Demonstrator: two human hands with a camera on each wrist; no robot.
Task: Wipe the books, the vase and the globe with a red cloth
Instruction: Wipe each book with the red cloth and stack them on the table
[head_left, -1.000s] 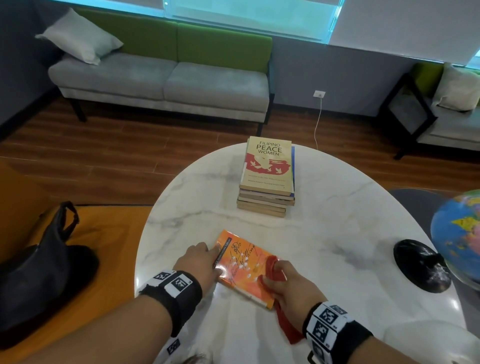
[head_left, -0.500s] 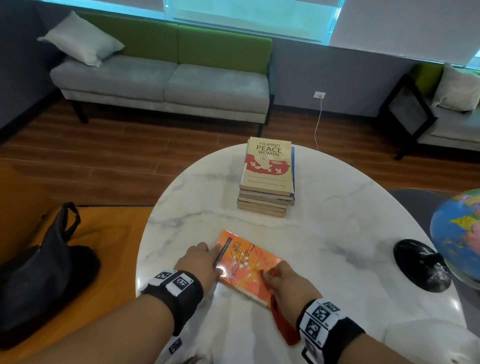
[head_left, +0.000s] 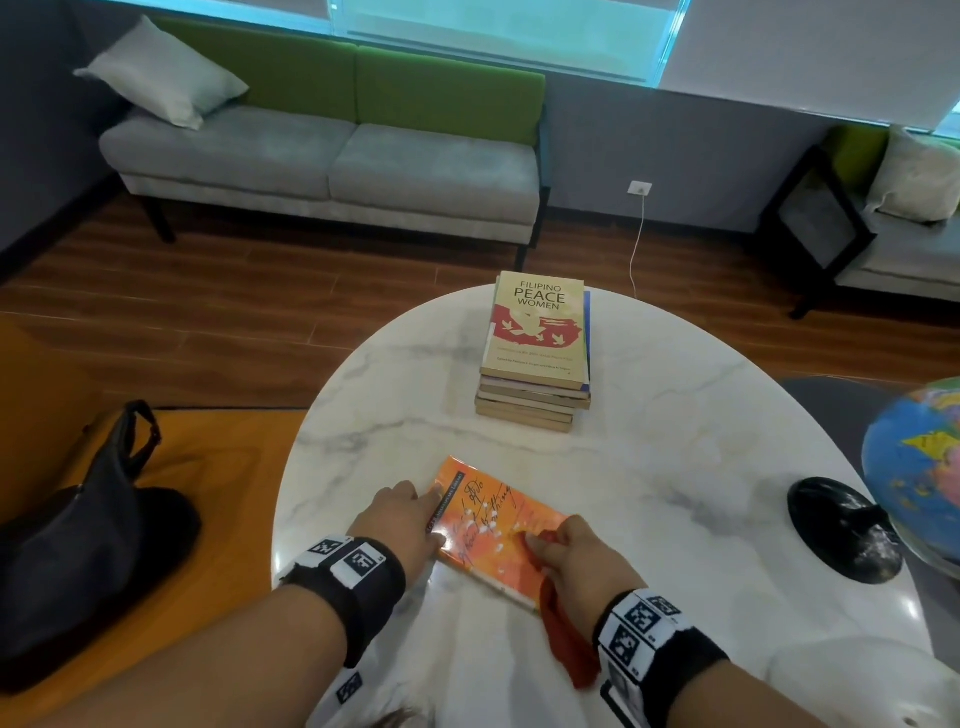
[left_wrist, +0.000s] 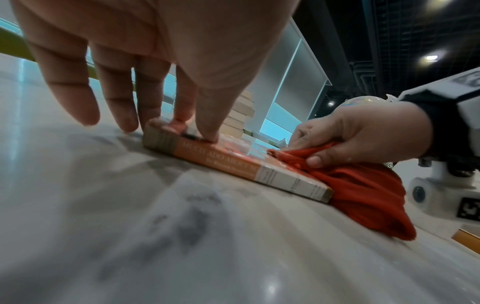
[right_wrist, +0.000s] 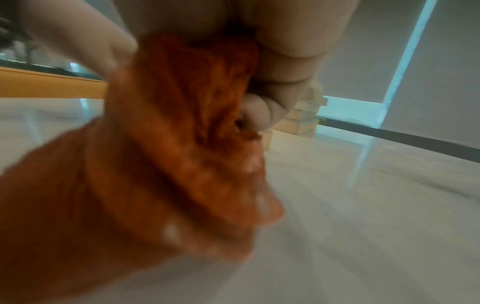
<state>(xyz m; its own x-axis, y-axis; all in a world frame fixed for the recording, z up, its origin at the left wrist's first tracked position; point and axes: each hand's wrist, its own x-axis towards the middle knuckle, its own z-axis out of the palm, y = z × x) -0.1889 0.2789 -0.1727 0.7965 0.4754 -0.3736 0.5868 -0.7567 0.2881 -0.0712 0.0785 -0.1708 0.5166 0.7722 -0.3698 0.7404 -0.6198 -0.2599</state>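
An orange book (head_left: 488, 525) lies flat on the white marble table (head_left: 675, 467), near its front edge. My left hand (head_left: 405, 519) presses straight fingers on the book's left edge (left_wrist: 233, 164); the outer fingers (left_wrist: 85, 107) touch the table. My right hand (head_left: 571, 556) grips a bunched red cloth (head_left: 566, 639) and holds it on the cover's near right corner. The cloth (left_wrist: 363, 191) hangs over the book's end onto the table and fills the blurred right wrist view (right_wrist: 155, 164). A stack of books (head_left: 535, 353) stands at the table's far side. The globe (head_left: 914, 467) shows at the right edge.
The globe's black base (head_left: 841, 535) sits on the table to the right. A white rounded object (head_left: 857, 680) shows at the bottom right. A black bag (head_left: 88, 545) rests on an orange seat to the left. A sofa (head_left: 332, 166) stands beyond the table.
My right hand has slid the cloth slightly left across the book's cover, so less cloth shows ahead of the fingers. The left hand and the book have stayed put.
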